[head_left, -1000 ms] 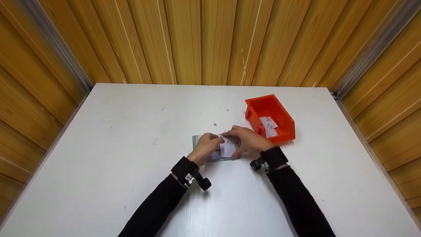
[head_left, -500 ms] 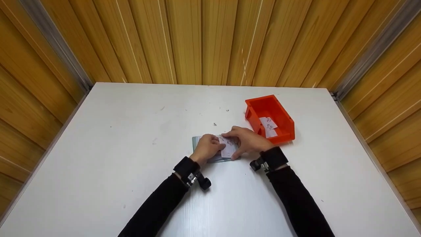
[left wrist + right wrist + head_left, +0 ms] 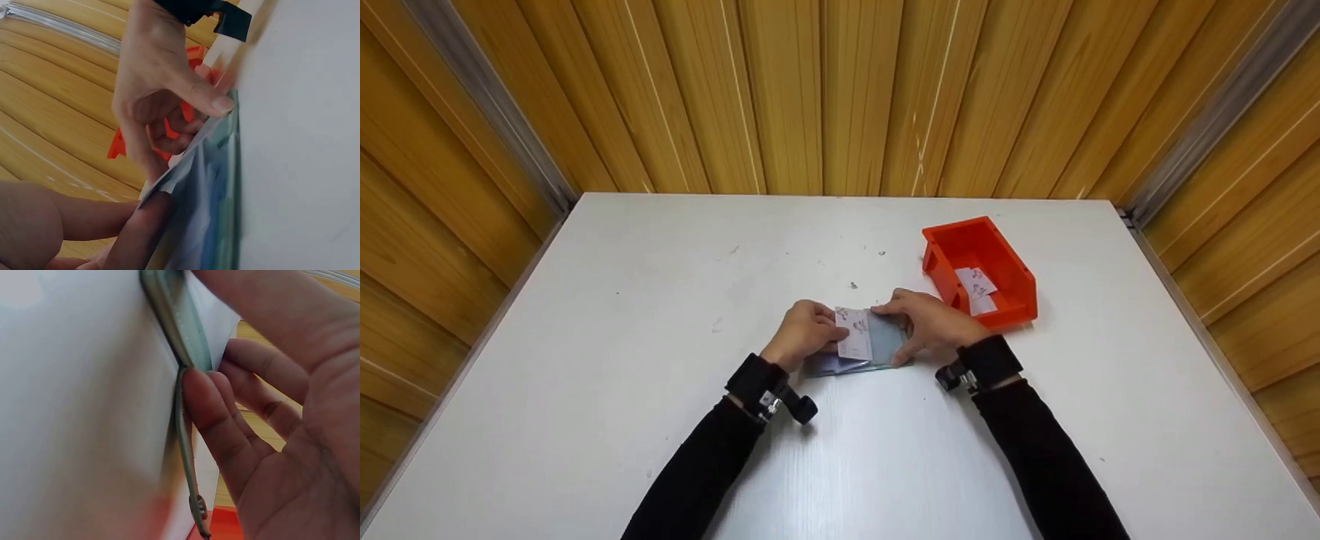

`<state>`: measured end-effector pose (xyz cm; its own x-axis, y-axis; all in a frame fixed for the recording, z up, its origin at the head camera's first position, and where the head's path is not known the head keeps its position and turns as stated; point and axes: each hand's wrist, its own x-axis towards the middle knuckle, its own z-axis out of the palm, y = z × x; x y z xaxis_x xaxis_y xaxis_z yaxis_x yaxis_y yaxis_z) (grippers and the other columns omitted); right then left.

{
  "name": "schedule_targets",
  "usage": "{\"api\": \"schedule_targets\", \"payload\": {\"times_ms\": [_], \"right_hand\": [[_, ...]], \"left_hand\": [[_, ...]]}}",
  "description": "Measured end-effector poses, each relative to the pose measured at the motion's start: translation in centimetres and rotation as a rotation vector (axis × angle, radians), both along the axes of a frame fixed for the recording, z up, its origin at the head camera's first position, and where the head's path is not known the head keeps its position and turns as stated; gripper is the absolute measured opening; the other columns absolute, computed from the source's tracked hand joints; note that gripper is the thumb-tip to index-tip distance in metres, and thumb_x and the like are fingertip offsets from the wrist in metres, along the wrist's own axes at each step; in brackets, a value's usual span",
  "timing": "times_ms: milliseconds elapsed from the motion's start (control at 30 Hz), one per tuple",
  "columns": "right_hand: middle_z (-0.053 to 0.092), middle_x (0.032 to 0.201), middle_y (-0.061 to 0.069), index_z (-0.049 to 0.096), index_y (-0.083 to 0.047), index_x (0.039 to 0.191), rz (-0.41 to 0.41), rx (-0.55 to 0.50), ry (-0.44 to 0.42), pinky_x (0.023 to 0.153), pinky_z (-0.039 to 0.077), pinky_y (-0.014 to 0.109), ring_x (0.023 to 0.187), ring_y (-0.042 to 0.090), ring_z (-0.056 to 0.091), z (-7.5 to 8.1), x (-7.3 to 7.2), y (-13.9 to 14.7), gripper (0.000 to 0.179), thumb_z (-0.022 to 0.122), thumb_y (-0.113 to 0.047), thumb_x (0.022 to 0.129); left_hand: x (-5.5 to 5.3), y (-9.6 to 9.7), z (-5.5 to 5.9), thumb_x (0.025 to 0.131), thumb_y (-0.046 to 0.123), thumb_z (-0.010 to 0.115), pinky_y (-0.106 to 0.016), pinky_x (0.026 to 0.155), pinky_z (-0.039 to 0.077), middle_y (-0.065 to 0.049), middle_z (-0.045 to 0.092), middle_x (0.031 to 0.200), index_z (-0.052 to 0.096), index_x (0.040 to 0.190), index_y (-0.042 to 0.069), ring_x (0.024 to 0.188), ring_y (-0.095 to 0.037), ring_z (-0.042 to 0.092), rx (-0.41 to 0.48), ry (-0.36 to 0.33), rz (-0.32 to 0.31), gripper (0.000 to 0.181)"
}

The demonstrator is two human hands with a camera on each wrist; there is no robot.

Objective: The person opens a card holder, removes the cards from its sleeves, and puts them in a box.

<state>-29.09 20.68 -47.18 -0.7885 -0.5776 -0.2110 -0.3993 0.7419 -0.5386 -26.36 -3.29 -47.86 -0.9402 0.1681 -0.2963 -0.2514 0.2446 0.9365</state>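
Note:
A pale green card holder (image 3: 889, 343) lies opened on the white table in front of me, with clear sleeves (image 3: 197, 208) showing in the left wrist view. My left hand (image 3: 800, 334) pinches a white card (image 3: 853, 334) with small printed drawings between thumb and fingers, tilted over the holder's middle. My right hand (image 3: 939, 321) grips the holder's right part, index finger at the far edge and thumb at the near edge. Seen from the right wrist, a narrow strap with a snap (image 3: 199, 506) sticks out past the fingertips.
An orange-red bin (image 3: 1014, 281) stands just beyond my right hand, with several white cards (image 3: 976, 282) lying in it. The white table (image 3: 697, 262) ends at a wood-patterned wall (image 3: 780, 97) at the back.
My left hand has moved left with the white card, baring the holder's right part. My right hand stays in place on the holder.

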Motion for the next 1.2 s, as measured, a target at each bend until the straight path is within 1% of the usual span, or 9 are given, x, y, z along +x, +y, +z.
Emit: {"api": "schedule_targets", "payload": {"times_ms": [167, 333, 467, 567, 667, 967, 1033, 1100, 1200], "right_hand": [[0.053, 0.106, 0.003, 0.058, -0.022, 0.148, -0.015, -0.011, -0.013, 0.083, 0.045, 0.031, 0.1, 0.02, 0.051, 0.0, 0.1, 0.0, 0.086, 0.096, -0.031, 0.072], [0.053, 0.106, 0.003, 0.058, -0.022, 0.149, -0.003, -0.01, 0.002, 0.082, 0.045, 0.03, 0.1, 0.019, 0.051, 0.0, 0.0, -0.1, 0.085, 0.096, -0.031, 0.073], [0.054, 0.107, 0.003, 0.058, -0.019, 0.149, -0.004, -0.004, -0.002, 0.083, 0.047, 0.031, 0.1, 0.019, 0.051, 0.0, 0.0, -0.2, 0.085, 0.095, -0.032, 0.074], [0.056, 0.111, 0.0, 0.058, -0.019, 0.148, -0.026, -0.004, -0.022, 0.091, 0.051, 0.032, 0.104, 0.019, 0.052, 0.0, 0.0, -0.2, 0.084, 0.095, -0.032, 0.074], [0.057, 0.113, -0.002, 0.058, -0.021, 0.148, -0.043, 0.004, -0.027, 0.095, 0.053, 0.033, 0.106, 0.019, 0.054, 0.1, -0.1, -0.2, 0.084, 0.095, -0.031, 0.074], [0.061, 0.117, -0.001, 0.06, -0.021, 0.147, -0.051, 0.01, -0.016, 0.097, 0.057, 0.034, 0.103, 0.02, 0.059, 0.5, 0.3, -0.2, 0.08, 0.094, -0.03, 0.075], [0.065, 0.12, 0.002, 0.06, -0.017, 0.147, -0.067, -0.042, -0.002, 0.096, 0.057, 0.036, 0.104, 0.021, 0.062, 0.8, 0.3, -0.1, 0.073, 0.09, -0.026, 0.081], [0.069, 0.121, 0.007, 0.06, -0.013, 0.146, -0.13, -0.16, 0.005, 0.095, 0.059, 0.037, 0.102, 0.024, 0.066, 1.1, 0.2, -0.1, 0.061, 0.082, -0.021, 0.09], [0.07, 0.118, 0.016, 0.056, -0.008, 0.147, -0.275, -0.489, -0.09, 0.091, 0.061, 0.037, 0.095, 0.028, 0.071, 1.5, 0.3, -0.8, 0.044, 0.061, -0.02, 0.105]], "left_hand": [[-0.2, -1.0, 0.4, 0.087, -0.009, 0.073, -0.019, 0.062, 0.057, -0.006, 0.066, 0.087, 0.059, 0.112, -0.008, 0.077, -0.014, 0.067, -0.007, -0.023, -0.025, 0.028], [-0.1, -1.0, 1.0, 0.087, -0.008, 0.073, -0.019, 0.061, 0.055, -0.004, 0.064, 0.084, 0.06, 0.113, -0.008, 0.074, -0.013, 0.064, -0.012, 0.001, -0.043, 0.029], [0.3, -1.2, 2.8, 0.089, -0.007, 0.073, -0.022, 0.066, 0.057, -0.003, 0.064, 0.084, 0.059, 0.116, -0.007, 0.076, -0.014, 0.064, 0.038, 0.038, -0.029, 0.031], [0.6, -1.5, 4.3, 0.09, -0.006, 0.073, -0.024, 0.069, 0.06, -0.003, 0.066, 0.083, 0.059, 0.116, -0.007, 0.08, -0.015, 0.066, 0.096, 0.071, -0.019, 0.029], [0.7, -1.8, 5.3, 0.091, -0.006, 0.072, -0.023, 0.07, 0.06, -0.002, 0.067, 0.08, 0.06, 0.116, -0.01, 0.079, -0.014, 0.066, 0.15, 0.103, -0.016, 0.028], [0.6, -1.7, 5.3, 0.091, -0.007, 0.071, -0.023, 0.069, 0.059, -0.001, 0.067, 0.079, 0.061, 0.111, -0.005, 0.078, -0.013, 0.065, 0.184, 0.118, -0.04, 0.023], [0.6, -1.7, 5.2, 0.091, -0.007, 0.071, -0.023, 0.069, 0.059, -0.001, 0.066, 0.079, 0.061, 0.11, -0.005, 0.078, -0.013, 0.065, 0.189, 0.122, -0.039, 0.022], [0.5, -1.6, 5.0, 0.091, -0.006, 0.072, -0.023, 0.069, 0.059, -0.001, 0.066, 0.08, 0.061, 0.11, -0.004, 0.078, -0.013, 0.065, 0.19, 0.124, -0.031, 0.023], [0.5, -1.4, 4.7, 0.091, -0.005, 0.073, -0.024, 0.07, 0.06, -0.002, 0.067, 0.081, 0.061, 0.113, -0.004, 0.077, -0.013, 0.066, 0.194, 0.128, -0.01, 0.025]]}}
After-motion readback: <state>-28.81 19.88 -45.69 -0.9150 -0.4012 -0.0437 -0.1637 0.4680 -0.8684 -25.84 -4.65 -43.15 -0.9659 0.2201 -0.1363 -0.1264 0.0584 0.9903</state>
